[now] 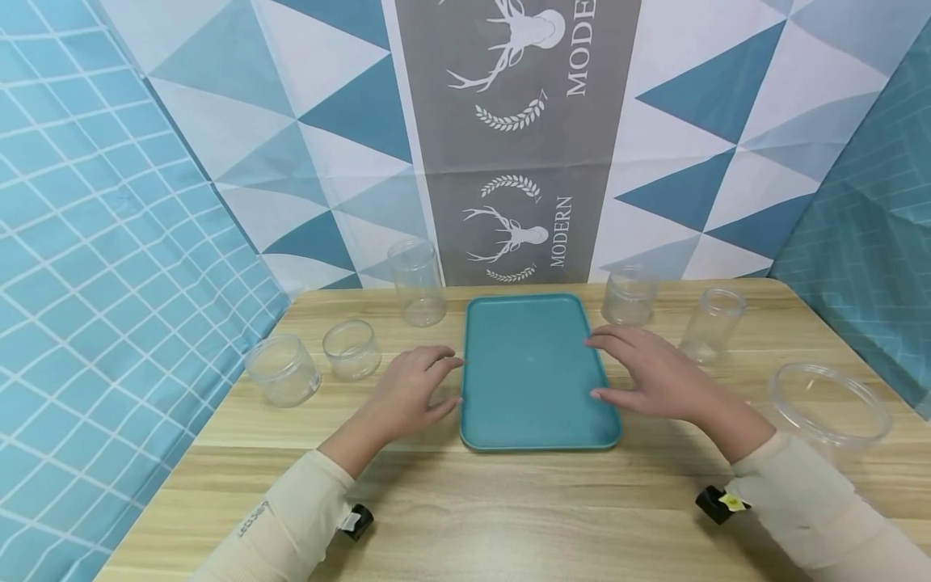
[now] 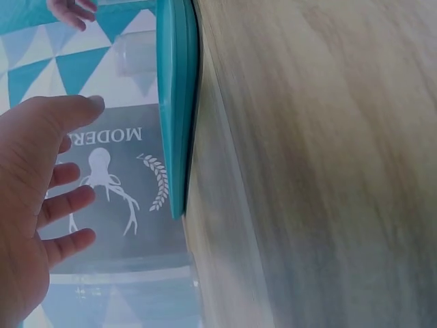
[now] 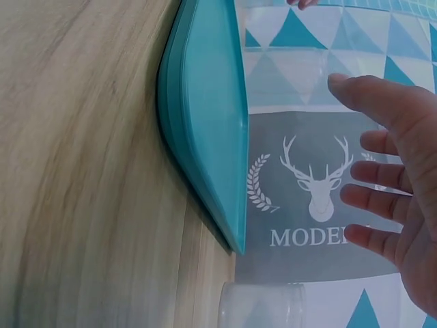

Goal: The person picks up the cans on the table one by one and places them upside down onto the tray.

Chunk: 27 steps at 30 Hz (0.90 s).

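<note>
A teal rectangular tray (image 1: 534, 372) lies flat on the wooden table, its surface bare. Beside its left edge is my left hand (image 1: 414, 388), fingers relaxed and fingertips close to the rim. My right hand (image 1: 650, 372) hovers at the opposite edge, its fingertips overlapping the rim in the head view. Both wrist views show the left hand (image 2: 34, 184) and the right hand (image 3: 403, 171) above table level with spread fingers and nothing held. The tray's side wall (image 2: 176, 102) shows edge-on in the left wrist view.
Left of the tray stand two short clear jars, one lower (image 1: 282, 370) and one smaller (image 1: 352, 349), plus a tall clear jar (image 1: 418, 283) behind. On the right are a clear jar (image 1: 629, 297), a tall clear glass (image 1: 713, 326) and a wide clear round container (image 1: 829, 404).
</note>
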Tool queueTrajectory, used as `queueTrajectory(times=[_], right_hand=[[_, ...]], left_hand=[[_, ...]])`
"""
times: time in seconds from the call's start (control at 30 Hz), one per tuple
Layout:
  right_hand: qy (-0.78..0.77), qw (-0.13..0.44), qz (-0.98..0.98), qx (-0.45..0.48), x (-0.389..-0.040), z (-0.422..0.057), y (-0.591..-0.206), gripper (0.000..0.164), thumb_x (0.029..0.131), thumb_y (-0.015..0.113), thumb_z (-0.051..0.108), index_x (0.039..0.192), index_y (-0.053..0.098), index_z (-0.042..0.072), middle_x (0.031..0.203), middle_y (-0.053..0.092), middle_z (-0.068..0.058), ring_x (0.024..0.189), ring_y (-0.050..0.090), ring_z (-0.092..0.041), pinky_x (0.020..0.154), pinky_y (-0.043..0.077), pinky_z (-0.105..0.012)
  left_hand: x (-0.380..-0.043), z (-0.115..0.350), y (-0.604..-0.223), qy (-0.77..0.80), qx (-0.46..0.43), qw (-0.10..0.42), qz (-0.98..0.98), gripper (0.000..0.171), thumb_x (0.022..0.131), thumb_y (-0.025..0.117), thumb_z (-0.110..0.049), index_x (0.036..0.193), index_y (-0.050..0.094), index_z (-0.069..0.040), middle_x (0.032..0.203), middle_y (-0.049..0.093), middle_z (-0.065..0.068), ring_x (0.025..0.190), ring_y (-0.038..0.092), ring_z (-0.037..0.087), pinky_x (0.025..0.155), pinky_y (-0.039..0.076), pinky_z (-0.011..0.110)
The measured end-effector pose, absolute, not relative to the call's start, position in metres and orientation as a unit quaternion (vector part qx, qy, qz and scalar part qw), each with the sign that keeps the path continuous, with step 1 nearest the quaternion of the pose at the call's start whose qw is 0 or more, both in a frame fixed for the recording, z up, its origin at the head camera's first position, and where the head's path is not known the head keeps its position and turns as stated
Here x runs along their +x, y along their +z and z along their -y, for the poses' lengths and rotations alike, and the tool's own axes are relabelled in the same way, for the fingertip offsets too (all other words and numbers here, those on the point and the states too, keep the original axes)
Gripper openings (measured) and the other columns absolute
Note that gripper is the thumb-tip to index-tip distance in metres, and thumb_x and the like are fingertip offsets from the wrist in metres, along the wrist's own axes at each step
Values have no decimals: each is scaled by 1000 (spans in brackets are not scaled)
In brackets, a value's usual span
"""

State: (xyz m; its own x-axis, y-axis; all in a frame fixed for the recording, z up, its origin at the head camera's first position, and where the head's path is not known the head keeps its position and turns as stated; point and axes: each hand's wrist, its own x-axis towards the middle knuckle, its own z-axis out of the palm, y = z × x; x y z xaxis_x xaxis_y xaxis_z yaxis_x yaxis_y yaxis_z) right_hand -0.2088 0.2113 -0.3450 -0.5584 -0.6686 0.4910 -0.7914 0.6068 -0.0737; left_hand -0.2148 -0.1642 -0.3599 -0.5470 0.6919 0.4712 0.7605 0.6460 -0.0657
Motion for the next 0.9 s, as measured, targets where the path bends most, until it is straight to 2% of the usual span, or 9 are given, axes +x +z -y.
queueTrajectory(times=[0.13,0.27,0.63,0.9], right_hand=[[144,215,866,428,-213,-208,-344,55,75,84,27,118,62,1,123,58,-17,112,56,-35,88,49,-53],[140,211,863,436,-218,-206,-341,50,73,85,24,113,65,2,124,58,-19,112,55,-37,88,49,-52],[135,210,856,452,-229,-199,-337,46,71,86,21,106,64,2,119,59,-20,107,57,-36,85,51,-50],[122,217,851,462,-237,-195,-342,41,74,84,21,104,64,1,112,61,-14,102,60,-31,84,52,-46]], left_hand=[[-219,165,-361,-84,-428,265,860,36,75,83,-20,105,69,-6,112,63,14,98,62,30,80,53,46],[-221,165,-360,-100,-429,273,855,28,74,84,-20,94,70,-7,108,65,15,94,63,29,79,54,45],[-226,166,-357,-132,-406,289,857,25,71,85,-15,89,71,-5,100,66,10,92,64,27,80,54,40],[-233,168,-359,-179,-375,318,852,20,71,83,-11,84,69,-6,93,66,7,87,64,25,77,54,39]])
